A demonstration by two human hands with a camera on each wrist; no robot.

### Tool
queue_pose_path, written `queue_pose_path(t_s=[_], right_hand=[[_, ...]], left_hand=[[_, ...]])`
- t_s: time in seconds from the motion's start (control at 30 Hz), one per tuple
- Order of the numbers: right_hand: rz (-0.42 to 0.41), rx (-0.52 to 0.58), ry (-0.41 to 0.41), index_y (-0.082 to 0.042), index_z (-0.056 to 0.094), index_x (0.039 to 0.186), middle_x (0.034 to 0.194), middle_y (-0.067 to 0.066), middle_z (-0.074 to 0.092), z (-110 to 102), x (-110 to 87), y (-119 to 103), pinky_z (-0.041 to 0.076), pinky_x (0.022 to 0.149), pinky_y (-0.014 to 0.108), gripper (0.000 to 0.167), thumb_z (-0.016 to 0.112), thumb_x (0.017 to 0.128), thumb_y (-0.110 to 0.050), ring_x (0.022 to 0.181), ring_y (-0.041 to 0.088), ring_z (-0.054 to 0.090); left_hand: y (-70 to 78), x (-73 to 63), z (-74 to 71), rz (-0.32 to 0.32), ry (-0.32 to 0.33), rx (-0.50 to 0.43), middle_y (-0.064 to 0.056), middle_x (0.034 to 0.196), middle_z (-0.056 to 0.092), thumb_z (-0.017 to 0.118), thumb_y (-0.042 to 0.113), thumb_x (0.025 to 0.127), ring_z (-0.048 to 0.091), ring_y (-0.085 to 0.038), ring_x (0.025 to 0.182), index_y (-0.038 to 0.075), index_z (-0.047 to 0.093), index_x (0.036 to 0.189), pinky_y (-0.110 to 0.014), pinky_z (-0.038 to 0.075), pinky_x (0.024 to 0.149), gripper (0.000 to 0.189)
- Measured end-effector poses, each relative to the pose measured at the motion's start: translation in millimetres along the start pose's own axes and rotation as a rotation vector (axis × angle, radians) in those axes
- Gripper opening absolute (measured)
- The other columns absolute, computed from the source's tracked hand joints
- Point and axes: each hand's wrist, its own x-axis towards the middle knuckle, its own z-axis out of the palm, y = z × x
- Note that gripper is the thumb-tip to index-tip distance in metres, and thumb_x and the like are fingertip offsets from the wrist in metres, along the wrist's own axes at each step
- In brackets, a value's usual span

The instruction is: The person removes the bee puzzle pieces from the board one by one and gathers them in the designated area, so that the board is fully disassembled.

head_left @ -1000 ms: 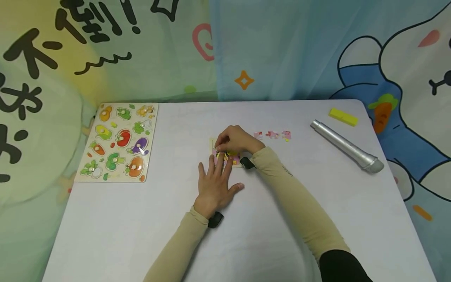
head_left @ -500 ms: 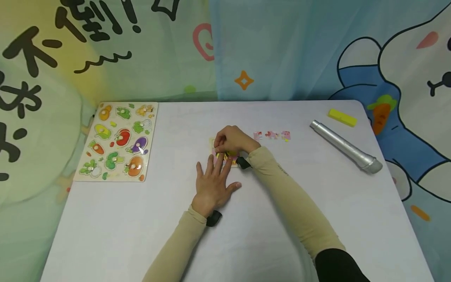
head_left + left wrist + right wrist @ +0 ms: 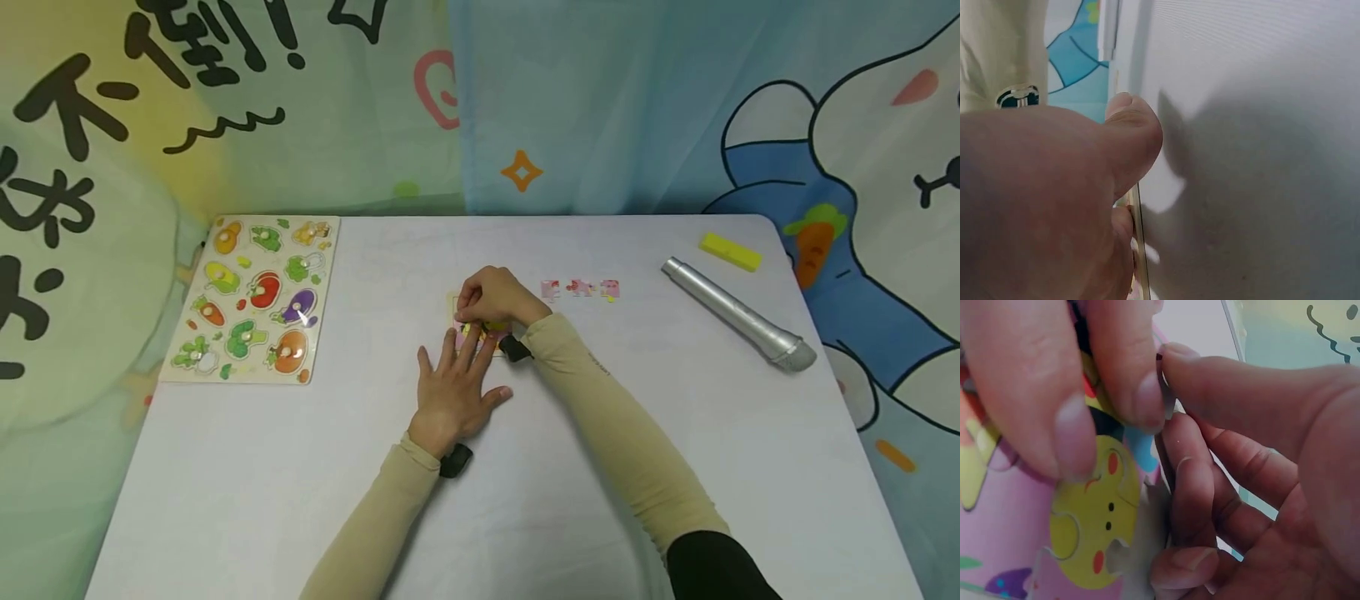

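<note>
A small jigsaw puzzle (image 3: 453, 307) in a pale frame lies mid-table, mostly covered by both hands. Its picture, a yellow chick (image 3: 1100, 519) on pink, shows in the right wrist view, with a grey gap beside the chick. The left hand (image 3: 453, 396) lies spread, straight fingertips resting on the puzzle's near part. Across the far part, the right hand (image 3: 495, 296) pinches a thin jigsaw piece (image 3: 1168, 400) between thumb and curled fingers at the puzzle's edge; the fingers hide most of it. Three loose pink pieces (image 3: 580, 287) lie in a row to the right.
At the back left lies a vegetable peg board (image 3: 251, 333). A silver microphone (image 3: 738, 312) lies slantwise on the right, with a yellow block (image 3: 731, 251) behind it. A printed curtain (image 3: 585, 108) hangs behind the white table's far edge.
Almost nothing: the right hand and forearm have shifted slightly to the left, still at the puzzle. The left hand stays on it.
</note>
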Motion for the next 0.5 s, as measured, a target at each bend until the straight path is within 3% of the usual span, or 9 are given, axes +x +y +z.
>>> queue_pose_path(t_s=[0.27,0.5], right_hand=[[-0.005,0.023,0.007,-0.009,0.080,0.089,0.081,0.003,0.075,-2.2,0.7,1.0,0.052,0.067,0.025,0.011,0.082,0.093,-0.019,0.069,0.012,0.065],[-0.003,0.014,0.000,-0.008,0.081,0.096,0.089,0.005,0.077,-2.0,1.5,-0.4,0.054,0.076,0.029,0.009,0.083,0.092,-0.016,0.080,0.016,0.068]], left_hand=[[1.7,2.9,1.0,0.003,-0.004,0.011,0.005,0.180,0.005,0.045,0.071,0.103,0.015,-0.039,0.165,0.027,0.017,0.172,-0.075,0.016,0.124,0.087],[2.2,1.9,1.1,-0.001,-0.003,0.032,0.005,0.181,0.004,0.044,0.073,0.102,0.014,-0.038,0.165,0.027,0.016,0.172,-0.076,0.013,0.124,0.088]])
